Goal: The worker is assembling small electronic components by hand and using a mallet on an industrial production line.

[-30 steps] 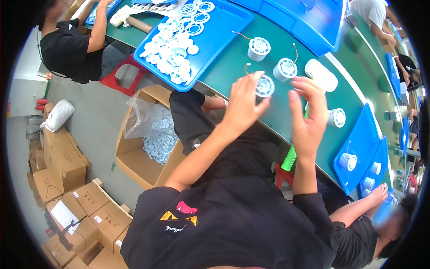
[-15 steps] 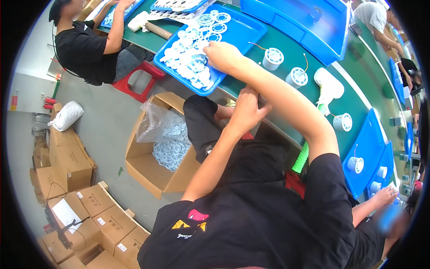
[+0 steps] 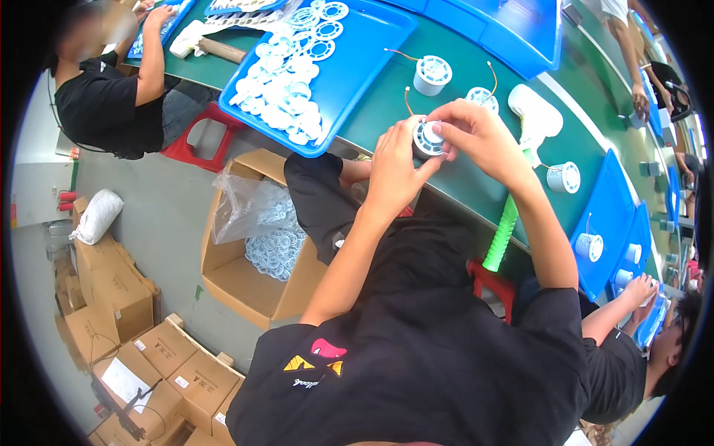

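My left hand grips a round white motor with a spoked top, held over the near edge of the green table. A thin wire stands up from its side. My right hand is closed at the motor's top, thumb and fingers pinching a small white plastic disc against its centre. The fingers partly hide the contact. Beyond the hands, similar motors with wires stand on the table, one behind and another partly covered by my right hand. A blue tray to the left carries loose white plastic discs and rings.
A hammer with a white-wrapped head and green grip lies across the table edge on the right. A blue bin stands behind. An open carton of white rings is on the floor at left. Co-workers sit on both sides.
My right hand has come back from the blue tray with a small white disc to the motor in my left hand. The left hand has risen into clear sight. The view has shifted slightly.
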### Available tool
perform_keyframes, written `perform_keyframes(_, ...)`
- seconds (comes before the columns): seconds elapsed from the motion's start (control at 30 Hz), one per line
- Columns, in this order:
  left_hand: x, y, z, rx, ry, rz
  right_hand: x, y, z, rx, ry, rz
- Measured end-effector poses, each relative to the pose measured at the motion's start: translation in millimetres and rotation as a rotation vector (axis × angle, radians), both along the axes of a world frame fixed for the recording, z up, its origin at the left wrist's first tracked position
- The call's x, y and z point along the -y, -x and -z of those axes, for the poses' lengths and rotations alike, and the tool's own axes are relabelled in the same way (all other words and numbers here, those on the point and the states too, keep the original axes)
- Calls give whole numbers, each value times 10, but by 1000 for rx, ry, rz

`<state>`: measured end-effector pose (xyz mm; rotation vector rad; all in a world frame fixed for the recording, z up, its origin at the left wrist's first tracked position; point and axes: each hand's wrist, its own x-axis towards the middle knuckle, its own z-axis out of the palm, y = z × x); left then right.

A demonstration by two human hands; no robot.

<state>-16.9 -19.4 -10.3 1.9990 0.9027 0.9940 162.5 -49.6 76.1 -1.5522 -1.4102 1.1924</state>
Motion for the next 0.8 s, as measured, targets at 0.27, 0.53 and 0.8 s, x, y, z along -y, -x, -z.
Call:
perform_keyframes(0.27,-15,19,-1,3,13,53,80,87,82,294,-153,126)
perform_keyframes(0.53,-43,41,-5,-8,3,36,-298,313,-214,328,-454,130)
perform_keyframes(0.8,-32,27,8,-17,34,110,-2301,387,510,895,-482,-53)
